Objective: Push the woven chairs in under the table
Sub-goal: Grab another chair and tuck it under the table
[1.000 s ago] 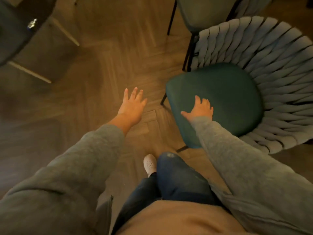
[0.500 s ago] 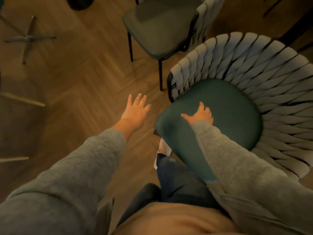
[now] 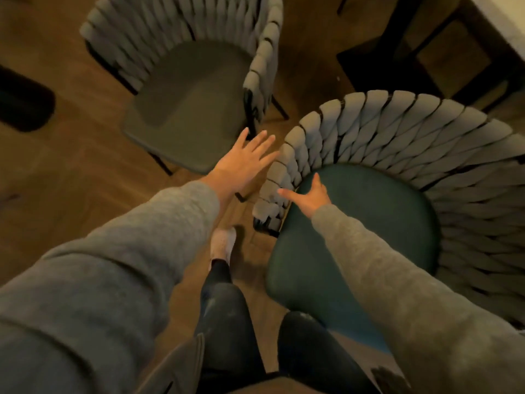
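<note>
Fingers apart, right hand [image 3: 311, 194] rests at green chair [image 3: 375, 223] seat edge; left hand [image 3: 241, 163] splayed above floor [image 3: 85, 194] gap

Woven chairs: two. I count the green-seated chair [image 3: 369, 223] and the grey-seated chair [image 3: 184, 109].
My hands: two, left hand [image 3: 241, 160] and right hand [image 3: 309, 196].
Grey sleeves: two, left sleeve [image 3: 127, 251] and right sleeve [image 3: 397, 280].
My legs: two, left leg [image 3: 224, 308] and right leg [image 3: 309, 345].
Pale shoe [image 3: 223, 241]: one in sight.
Tabletop corner [image 3: 505, 27]: one.
Dark shape [image 3: 22, 100], far left: one, too dim to identify.
</note>
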`<state>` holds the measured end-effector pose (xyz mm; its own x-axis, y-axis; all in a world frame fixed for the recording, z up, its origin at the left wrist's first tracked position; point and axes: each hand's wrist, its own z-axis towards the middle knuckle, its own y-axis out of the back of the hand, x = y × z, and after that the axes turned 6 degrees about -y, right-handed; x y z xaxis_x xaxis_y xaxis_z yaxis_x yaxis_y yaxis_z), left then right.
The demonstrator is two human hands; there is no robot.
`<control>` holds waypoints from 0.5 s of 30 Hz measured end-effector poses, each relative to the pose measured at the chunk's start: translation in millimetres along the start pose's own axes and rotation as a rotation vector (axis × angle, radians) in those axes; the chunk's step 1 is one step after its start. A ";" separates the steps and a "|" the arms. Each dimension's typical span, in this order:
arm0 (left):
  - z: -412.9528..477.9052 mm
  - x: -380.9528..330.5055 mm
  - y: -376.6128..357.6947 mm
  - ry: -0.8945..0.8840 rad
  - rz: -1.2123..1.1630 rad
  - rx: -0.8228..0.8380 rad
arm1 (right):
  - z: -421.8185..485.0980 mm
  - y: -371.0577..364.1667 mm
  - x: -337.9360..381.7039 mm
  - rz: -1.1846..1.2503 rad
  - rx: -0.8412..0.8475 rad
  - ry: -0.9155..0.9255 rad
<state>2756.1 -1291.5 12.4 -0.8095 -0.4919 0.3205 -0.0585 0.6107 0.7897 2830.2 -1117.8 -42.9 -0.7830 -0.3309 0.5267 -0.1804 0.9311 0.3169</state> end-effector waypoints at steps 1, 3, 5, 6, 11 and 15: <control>16.1 9.9 5.0 -0.067 0.045 -0.032 | 4.0 -4.4 8.4 0.048 0.005 -0.013; 48.8 28.6 11.9 -0.209 0.163 -0.087 | 15.4 -14.1 25.7 0.139 0.012 -0.050; 85.1 45.8 14.3 -0.383 0.281 -0.148 | 29.3 -23.8 44.2 0.242 -0.008 -0.103; 101.7 52.1 13.6 -0.480 0.345 -0.191 | 35.9 -30.4 52.0 0.289 -0.027 -0.132; 176.2 59.8 28.9 -0.895 0.587 -0.308 | 59.2 -72.4 82.4 0.402 -0.350 -0.328; 211.4 55.5 41.7 -0.993 0.792 -0.230 | 64.5 -81.3 92.7 0.337 -0.569 -0.360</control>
<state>2585.3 -1162.2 -47.4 -0.6684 0.6830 0.2944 0.6554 0.3537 0.6674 2734.0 -1214.3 -70.7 -0.9053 0.1198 0.4075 0.3625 0.7179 0.5943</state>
